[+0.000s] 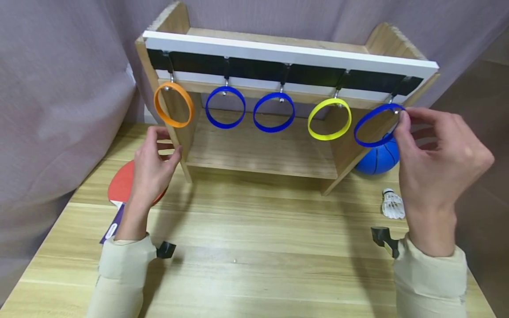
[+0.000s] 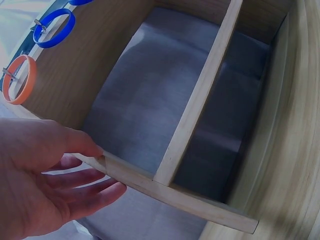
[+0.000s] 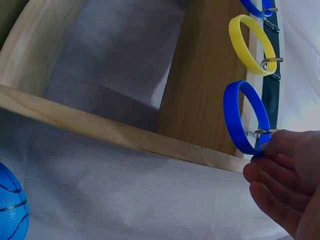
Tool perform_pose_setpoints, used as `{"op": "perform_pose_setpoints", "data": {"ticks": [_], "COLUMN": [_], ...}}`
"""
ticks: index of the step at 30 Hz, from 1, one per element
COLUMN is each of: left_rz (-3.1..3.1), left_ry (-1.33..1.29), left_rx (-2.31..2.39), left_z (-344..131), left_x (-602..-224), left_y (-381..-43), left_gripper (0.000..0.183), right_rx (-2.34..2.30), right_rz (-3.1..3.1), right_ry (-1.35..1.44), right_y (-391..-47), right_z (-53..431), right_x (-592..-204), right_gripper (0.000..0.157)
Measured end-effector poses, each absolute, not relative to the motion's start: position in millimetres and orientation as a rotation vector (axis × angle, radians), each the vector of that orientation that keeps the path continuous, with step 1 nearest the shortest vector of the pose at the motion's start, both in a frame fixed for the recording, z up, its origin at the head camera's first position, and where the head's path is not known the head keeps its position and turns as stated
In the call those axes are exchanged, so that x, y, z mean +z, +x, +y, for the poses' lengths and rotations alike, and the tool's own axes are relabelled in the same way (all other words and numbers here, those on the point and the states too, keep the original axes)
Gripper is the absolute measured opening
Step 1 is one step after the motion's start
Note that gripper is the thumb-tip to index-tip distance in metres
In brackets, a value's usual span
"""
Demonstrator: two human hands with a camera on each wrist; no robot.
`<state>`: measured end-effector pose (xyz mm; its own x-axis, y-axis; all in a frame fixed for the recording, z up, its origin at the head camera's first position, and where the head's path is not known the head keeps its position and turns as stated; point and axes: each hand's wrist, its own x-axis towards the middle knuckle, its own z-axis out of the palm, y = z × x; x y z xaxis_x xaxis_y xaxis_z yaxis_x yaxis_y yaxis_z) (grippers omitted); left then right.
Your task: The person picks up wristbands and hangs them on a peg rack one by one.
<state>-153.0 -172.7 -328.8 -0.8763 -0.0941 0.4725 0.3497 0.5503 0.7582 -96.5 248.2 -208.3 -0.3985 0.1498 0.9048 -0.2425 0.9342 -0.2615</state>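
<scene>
My right hand (image 1: 445, 145) pinches the rim of a blue silicone wristband (image 1: 359, 126) between thumb and index finger. That band is on the rightmost metal hook, as the right wrist view also shows. Further left along the row hang a yellow wristband (image 1: 329, 137), two more blue wristbands (image 1: 274, 129) and, at the far left, an orange wristband (image 1: 175, 123), each on its own hook. With thumb and fingers on either side, my left hand (image 1: 153, 163) grips the edge of the left side board (image 2: 135, 175) of a wooden shelf (image 1: 258, 154).
On the wooden table (image 1: 246, 274), a red table tennis bat (image 1: 119, 183) lies under the left forearm. A blue ball (image 1: 377, 159) and a white shuttlecock (image 1: 392, 205) are at the shelf's right. Grey curtain (image 1: 59, 88) hangs behind.
</scene>
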Motion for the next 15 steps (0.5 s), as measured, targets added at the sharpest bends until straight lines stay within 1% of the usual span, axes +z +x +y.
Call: {"op": "perform_pose_setpoints", "data": {"ticks": [8,15], "left_rz": [-2.328,-2.329], "left_ry": [-0.212,-0.239], "left_rx": [-1.307,-1.309], "left_z": [-170,-166], "left_x": [-329,-330], "left_y": [-155,-156], "left_gripper": [0.038,0.038], "right_rx": [0.439,0.453], "right_rz": [-1.919,-1.985], "right_ry": [0.033,0.008], "right_y": [-95,-75], "right_z": [252,258], "right_x": [-209,-209], "right_gripper": [0.031,0.036]}}
